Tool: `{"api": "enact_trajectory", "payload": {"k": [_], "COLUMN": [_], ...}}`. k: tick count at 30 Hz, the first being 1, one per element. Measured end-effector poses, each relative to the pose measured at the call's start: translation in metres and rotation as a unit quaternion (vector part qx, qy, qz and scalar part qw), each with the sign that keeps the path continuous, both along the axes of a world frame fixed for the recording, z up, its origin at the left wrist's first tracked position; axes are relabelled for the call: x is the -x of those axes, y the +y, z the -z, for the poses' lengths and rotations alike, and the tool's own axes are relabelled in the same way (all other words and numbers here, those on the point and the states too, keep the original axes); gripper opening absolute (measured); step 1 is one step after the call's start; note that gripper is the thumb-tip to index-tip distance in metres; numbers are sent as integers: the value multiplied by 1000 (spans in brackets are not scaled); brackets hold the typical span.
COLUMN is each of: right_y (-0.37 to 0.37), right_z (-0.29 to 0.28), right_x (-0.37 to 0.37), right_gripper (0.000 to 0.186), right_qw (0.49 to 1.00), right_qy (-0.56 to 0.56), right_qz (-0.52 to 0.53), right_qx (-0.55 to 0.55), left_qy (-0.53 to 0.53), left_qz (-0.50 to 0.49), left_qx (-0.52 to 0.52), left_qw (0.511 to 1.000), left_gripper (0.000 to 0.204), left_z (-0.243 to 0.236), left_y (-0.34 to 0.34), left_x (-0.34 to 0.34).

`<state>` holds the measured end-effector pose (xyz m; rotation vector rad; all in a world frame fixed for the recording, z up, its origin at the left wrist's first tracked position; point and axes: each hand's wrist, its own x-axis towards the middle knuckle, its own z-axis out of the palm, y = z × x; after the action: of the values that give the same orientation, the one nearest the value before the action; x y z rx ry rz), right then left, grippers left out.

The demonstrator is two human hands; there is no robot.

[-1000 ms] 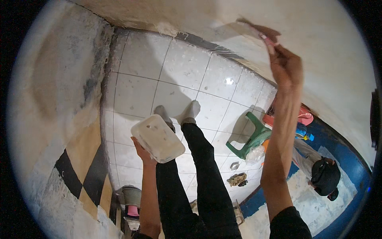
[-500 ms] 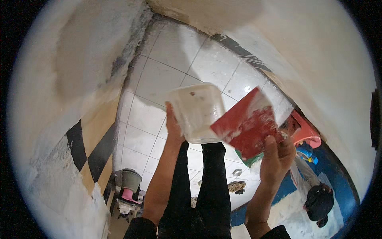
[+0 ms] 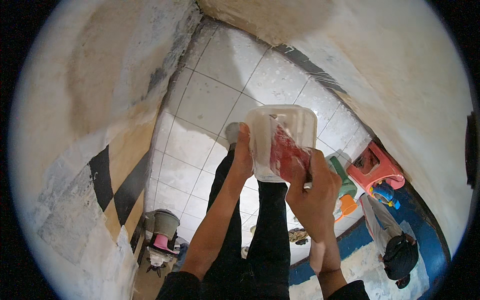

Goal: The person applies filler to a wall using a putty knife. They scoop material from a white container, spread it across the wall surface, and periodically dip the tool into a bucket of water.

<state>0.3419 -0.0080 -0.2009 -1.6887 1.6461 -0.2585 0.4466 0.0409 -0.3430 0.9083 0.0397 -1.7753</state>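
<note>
My left hand (image 3: pixel 242 155) grips the side of a translucent plastic container (image 3: pixel 258 125), held over my legs at the centre of the view. In my right hand (image 3: pixel 315 195) is a red flat spreader (image 3: pixel 282 147), smeared with white paste, its blade dipped inside the container. Whether the blade touches the bottom is hard to tell. Both sets of fingers are closed on what they hold.
Plastered walls (image 3: pixel 400 75) flank a white tiled floor (image 3: pixel 210 95). At right stand a red stool (image 3: pixel 375 165), green stool (image 3: pixel 345 185) and orange dipper (image 3: pixel 346 204), near a person (image 3: pixel 400 255) in black top. A grey bucket (image 3: pixel 165 222) sits lower left.
My right hand has come down from beside the right wall to the container, bringing the spreader into it. My left hand has raised the container toward the centre-right of the view.
</note>
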Motion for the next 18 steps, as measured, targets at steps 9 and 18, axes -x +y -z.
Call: {"api": "enact_trajectory", "payload": {"k": [9,18], "right_y": [1,15], "right_z": [1,48], "right_x": [-7,34], "right_gripper": [13,5], "right_qw": [1000,961], "right_qy": [12,-186], "right_qz": [12,205], "right_qx": [-12,-30], "left_qy": [-3,8], "left_qz": [18,-62], "left_qx": [-21,-66], "left_qw": [1000,996], "left_gripper": [76,72], "left_z": [5,11], "left_y": [4,-21], "left_x": [-2,-7]}}
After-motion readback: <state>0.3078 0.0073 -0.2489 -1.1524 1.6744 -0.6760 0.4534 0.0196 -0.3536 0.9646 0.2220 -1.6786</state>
